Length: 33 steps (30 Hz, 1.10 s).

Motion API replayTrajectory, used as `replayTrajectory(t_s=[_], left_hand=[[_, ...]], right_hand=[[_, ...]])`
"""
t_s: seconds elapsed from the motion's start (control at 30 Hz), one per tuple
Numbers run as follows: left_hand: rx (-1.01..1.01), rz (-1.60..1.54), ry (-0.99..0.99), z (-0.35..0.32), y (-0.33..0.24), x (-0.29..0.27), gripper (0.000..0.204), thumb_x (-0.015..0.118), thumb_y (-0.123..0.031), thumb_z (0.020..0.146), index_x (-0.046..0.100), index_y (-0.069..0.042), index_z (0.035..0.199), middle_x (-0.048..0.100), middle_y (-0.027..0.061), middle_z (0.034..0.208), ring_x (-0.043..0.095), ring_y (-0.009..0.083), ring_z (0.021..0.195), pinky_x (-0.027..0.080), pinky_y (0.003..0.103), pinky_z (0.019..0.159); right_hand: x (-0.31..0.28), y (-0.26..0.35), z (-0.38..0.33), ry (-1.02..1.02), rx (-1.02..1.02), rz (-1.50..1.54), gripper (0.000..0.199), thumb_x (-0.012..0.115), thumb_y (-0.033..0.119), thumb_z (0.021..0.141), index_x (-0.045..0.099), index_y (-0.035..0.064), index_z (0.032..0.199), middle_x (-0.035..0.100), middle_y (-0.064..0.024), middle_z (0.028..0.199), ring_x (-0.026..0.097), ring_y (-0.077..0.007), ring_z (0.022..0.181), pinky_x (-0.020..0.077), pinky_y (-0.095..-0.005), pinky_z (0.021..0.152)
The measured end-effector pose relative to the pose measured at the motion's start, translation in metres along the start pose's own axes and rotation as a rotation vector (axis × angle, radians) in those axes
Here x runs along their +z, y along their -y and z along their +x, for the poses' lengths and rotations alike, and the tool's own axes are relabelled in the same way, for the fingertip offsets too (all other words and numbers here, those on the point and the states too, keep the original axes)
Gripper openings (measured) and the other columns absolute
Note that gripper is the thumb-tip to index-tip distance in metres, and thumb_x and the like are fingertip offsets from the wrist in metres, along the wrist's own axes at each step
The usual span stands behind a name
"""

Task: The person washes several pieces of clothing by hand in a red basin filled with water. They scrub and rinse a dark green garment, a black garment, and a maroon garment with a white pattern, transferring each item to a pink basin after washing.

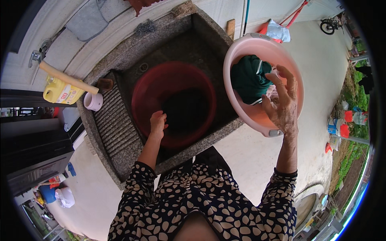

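Over the right side of a pink plastic tub (231,105), my right hand (283,102) is open, its fingers spread and bent. Beneath and beside it lie a dark green garment with white trim (251,80) and some pale pink cloth (272,93). I cannot see the hand gripping either one. My left hand (158,122) is loosely closed above the lower left part of a dark red basin (140,94), with nothing visible in it. Inside that basin is a dark mass (189,108), too dim to make out. The basin stands in a grey stone sink (120,58).
Left of the basin is a ridged washboard slab (116,120), with a white cup (93,101) and a brown block (105,84) at its top. A yellow jug (62,90) stands by a tap with a beige hose (66,76). A round drain (143,67) shows in the sink.
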<state>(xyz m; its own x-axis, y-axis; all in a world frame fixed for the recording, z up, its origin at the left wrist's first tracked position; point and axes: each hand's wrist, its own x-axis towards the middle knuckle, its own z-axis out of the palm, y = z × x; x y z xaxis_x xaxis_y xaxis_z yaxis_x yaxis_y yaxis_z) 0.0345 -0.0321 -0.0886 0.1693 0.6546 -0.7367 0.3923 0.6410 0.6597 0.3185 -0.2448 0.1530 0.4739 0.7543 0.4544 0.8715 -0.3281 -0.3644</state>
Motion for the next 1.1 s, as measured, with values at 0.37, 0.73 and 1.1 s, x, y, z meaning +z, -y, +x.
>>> replayTrajectory(t_s=[0.37,0.73,1.1], left_hand=[[0.112,0.31,0.079,0.043,0.043,-0.005,0.076,0.064,-0.004,0.078,0.023,-0.004,0.141,0.036,0.0214,0.133,0.041,0.0294,0.121,0.037,0.037,0.099],[0.005,0.244,0.243,0.058,0.065,-0.013,0.058,0.071,-0.006,0.068,0.044,0.005,0.119,0.059,0.0172,0.103,0.06,0.0233,0.091,0.045,0.034,0.086],[0.356,-0.329,0.39,-0.013,-0.025,-0.045,0.012,0.067,-0.004,0.075,0.057,-0.003,0.082,0.06,0.0027,0.08,0.06,0.0104,0.075,0.047,0.025,0.069]], right_hand=[[0.298,0.047,0.01,0.655,0.167,0.126,0.034,0.058,0.023,0.083,0.056,0.0106,0.115,0.057,-0.0119,0.111,0.055,-0.0305,0.104,0.0451,-0.0461,0.086],[0.358,0.058,-0.046,1.025,0.511,0.078,0.059,0.065,0.038,0.079,0.048,0.0028,0.124,0.055,-0.022,0.118,0.054,-0.0361,0.11,0.0442,-0.0439,0.092],[0.173,0.115,0.057,0.671,0.232,0.585,0.044,0.071,0.025,0.074,0.06,-0.0045,0.105,0.065,-0.0203,0.096,0.062,-0.0323,0.094,0.0481,-0.0371,0.083]])
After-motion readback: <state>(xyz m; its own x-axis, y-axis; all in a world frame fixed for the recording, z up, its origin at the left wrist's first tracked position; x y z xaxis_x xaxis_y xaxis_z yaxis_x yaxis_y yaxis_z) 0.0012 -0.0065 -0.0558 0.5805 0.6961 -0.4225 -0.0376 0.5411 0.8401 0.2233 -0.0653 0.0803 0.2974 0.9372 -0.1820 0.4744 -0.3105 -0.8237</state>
